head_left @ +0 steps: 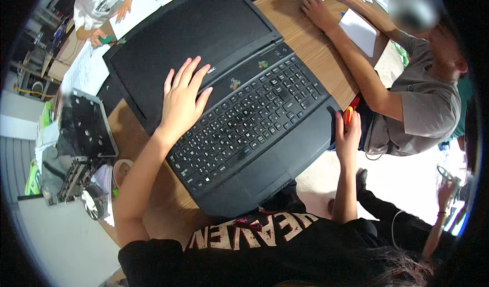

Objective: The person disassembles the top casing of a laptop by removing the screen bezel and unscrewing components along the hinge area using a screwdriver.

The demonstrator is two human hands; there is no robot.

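A large black laptop (249,120) lies opened nearly flat on the wooden table, keyboard toward me. My left hand (184,96) is over the lower left of its dark screen (188,35), near the hinge, with fingers spread and nothing held; whether they touch the surface I cannot tell. My right hand (347,131) is at the laptop's right front corner, gripping an orange-handled tool (349,116) whose working end I cannot make out.
A co-worker (417,106) sits right, arms on the wooden table (316,58); another (97,7) handles papers (81,70) top left. A disassembled black device (84,121) and loose parts lie left. A third person's hand (444,190) is at lower right.
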